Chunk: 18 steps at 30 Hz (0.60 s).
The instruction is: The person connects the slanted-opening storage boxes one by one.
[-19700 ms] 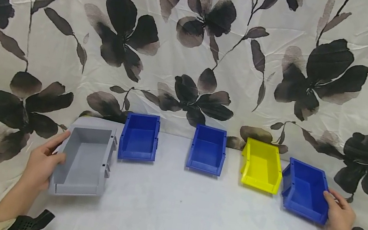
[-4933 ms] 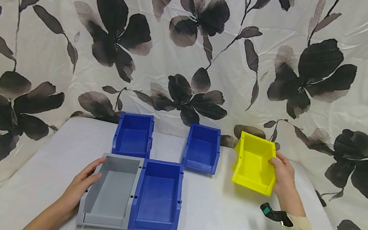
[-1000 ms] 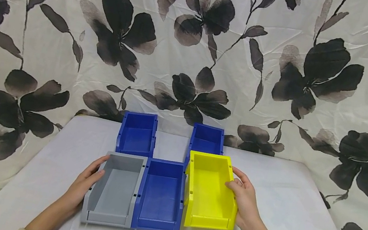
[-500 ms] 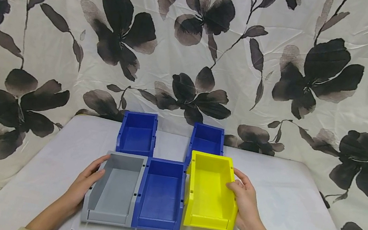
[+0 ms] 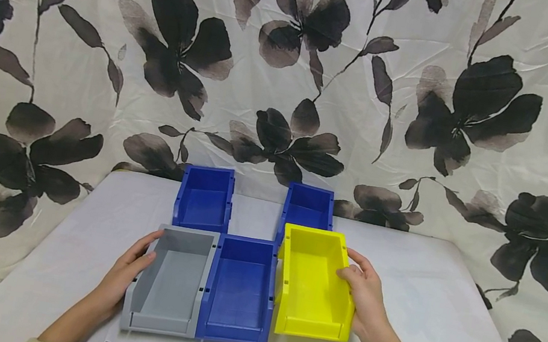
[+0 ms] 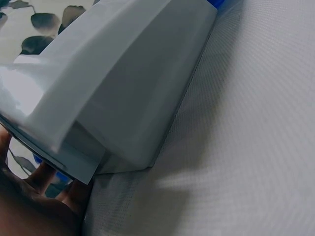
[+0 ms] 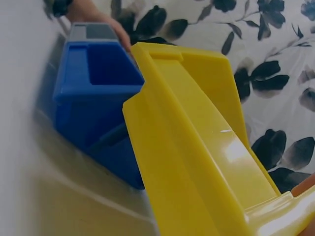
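My left hand [image 5: 124, 270] grips the left wall of a grey storage bin [image 5: 170, 293], which stands on the white table. Flush against the grey bin's right side sits a blue storage bin [image 5: 240, 293]. My right hand [image 5: 366, 297] holds a yellow storage bin [image 5: 316, 288] by its right wall, thumb over the rim. In the right wrist view the yellow bin [image 7: 197, 147] is raised above the cloth, close beside the blue bin [image 7: 93, 108]. Whether those two touch is unclear. The left wrist view shows the grey bin's [image 6: 142, 83] outer side and fingers at its edge.
Two more blue bins stand at the back, one at the left [image 5: 204, 198] and one at the right [image 5: 309, 205], the latter partly hidden by the yellow bin. White cloth [image 5: 421, 301] covers the table. A floral curtain [image 5: 290, 76] hangs behind.
The grey bin and front blue bin, apart at first, came together at the centre. My right hand then brought the yellow bin leftward and nearer from the back right. Over the last second almost nothing moved.
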Available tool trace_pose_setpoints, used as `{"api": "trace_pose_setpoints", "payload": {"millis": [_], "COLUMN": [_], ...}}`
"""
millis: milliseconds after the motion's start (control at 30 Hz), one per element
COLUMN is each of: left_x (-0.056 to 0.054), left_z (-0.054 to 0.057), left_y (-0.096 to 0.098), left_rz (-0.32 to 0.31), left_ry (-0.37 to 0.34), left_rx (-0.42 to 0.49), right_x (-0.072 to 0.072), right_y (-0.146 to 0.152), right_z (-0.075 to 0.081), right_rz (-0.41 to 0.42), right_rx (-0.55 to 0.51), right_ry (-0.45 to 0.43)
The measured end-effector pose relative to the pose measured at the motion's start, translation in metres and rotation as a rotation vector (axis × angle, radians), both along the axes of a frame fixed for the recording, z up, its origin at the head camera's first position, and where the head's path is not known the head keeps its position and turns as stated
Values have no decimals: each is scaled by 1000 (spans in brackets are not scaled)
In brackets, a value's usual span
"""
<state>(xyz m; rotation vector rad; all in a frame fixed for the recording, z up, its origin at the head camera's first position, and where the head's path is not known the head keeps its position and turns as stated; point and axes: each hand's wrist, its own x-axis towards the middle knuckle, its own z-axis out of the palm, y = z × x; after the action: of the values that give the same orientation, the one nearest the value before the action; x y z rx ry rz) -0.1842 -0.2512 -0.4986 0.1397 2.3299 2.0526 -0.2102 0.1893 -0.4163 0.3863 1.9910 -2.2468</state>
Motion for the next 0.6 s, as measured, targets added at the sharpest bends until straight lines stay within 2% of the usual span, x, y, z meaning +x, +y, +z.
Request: {"api": "trace_pose_setpoints", "payload": {"millis": [333, 600], "left_x": [0, 0], "left_z": [3, 3], "left_y": [0, 1], "left_rz": [24, 14], "left_ry": [-20, -20], "left_rx": [-11, -3], "right_x": [-1, 1], "right_y": [0, 1], "right_z": [0, 2], "right_rz": [-6, -9], "right_rx": [0, -4], "right_ry": [-6, -10]}}
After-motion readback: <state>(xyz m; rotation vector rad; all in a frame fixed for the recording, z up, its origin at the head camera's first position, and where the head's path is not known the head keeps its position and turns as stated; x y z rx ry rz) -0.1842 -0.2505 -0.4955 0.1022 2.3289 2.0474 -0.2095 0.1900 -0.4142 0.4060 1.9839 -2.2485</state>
